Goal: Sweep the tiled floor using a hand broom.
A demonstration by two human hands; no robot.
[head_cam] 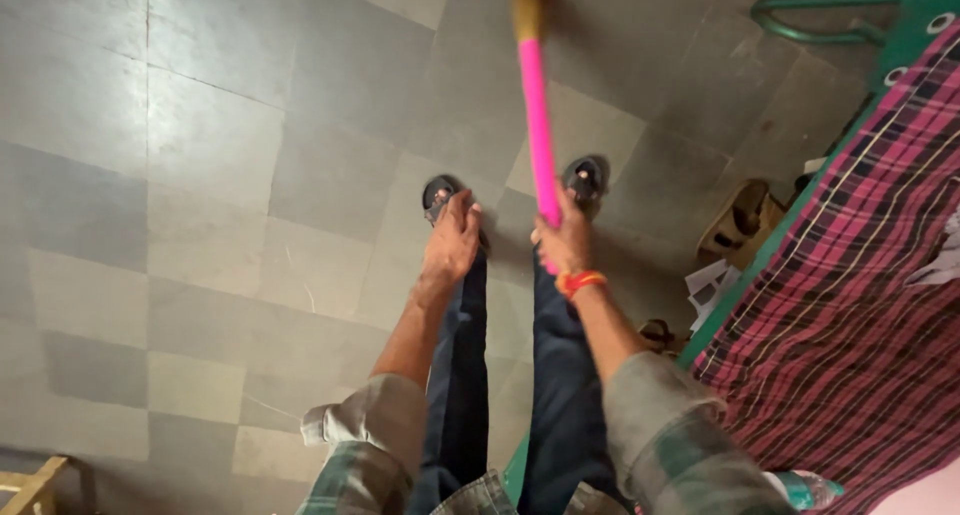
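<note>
A pink broom handle is held in the right hand, whose grip is closed around the handle's lower part, just above a wrist circled by an orange and red band. The handle is seen rising away from the hand toward the top of the view, where it meets a blurred, straw-coloured brush end over the grey tiled floor. The left hand is held beside the right one, apart from the handle, with nothing in its grip and the fingers loosely curled downward. Both forearms are shown coming out of rolled-up checked sleeves. Below the hands, dark trouser legs and two dark sandals are seen planted on the tiles. To the right, a bed with a green frame is covered by a red and dark checked cloth. Near the bed's edge, a tan sandal and some white paper scraps are seen lying on the floor, and a wooden corner is visible at the lower left
</note>
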